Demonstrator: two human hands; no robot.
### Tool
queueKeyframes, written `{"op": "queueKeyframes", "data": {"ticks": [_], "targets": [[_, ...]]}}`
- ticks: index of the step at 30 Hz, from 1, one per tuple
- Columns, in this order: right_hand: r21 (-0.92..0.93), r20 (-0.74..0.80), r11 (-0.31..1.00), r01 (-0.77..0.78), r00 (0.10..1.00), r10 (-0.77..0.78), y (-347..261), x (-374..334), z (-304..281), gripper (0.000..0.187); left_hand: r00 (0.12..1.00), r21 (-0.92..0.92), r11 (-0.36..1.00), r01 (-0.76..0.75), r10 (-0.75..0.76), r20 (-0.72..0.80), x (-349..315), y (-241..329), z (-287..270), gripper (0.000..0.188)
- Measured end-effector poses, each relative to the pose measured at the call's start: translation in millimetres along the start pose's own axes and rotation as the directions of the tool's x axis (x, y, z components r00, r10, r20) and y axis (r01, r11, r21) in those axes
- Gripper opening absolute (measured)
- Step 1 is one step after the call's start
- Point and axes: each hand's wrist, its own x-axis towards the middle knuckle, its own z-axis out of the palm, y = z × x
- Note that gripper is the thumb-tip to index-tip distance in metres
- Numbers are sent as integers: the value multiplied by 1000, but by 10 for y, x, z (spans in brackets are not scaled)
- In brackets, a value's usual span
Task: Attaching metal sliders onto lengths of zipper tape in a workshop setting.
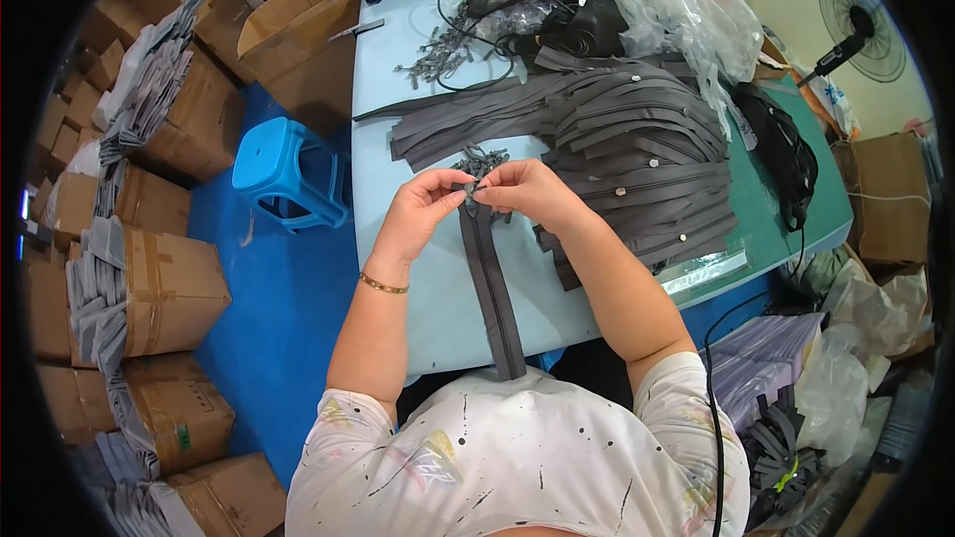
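There they were, left hand [430,207] and right hand [529,191], almost touching, both pinched on the zip's [490,288] top end above the table [433,323], its tail past the near edge! A slack pinch, it seemed, could have lost it among the sliders [487,157]. Left of the table, cartons [174,283] bore grey bundles [97,288]; an open carton [298,40] hid its contents.

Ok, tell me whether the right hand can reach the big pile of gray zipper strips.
Probably yes: the pile of gray zipper strips lies just beside the right hand, with no barrier between. The hand looks busy at the far end of a single zipper strip, though.
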Motion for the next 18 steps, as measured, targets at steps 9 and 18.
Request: {"op": "queueKeyframes", "data": {"ticks": [9, 18], "targets": [[-4, -18, 995, 97, 995, -97, 99, 58, 18, 16, 1000, 73, 997, -16, 17, -15, 1, 6, 37, 20], [-63, -5, 964, 259, 966, -260, 90, 60, 55, 27, 952, -281, 928, 246, -285, -108, -4, -111, -43, 18]]}}
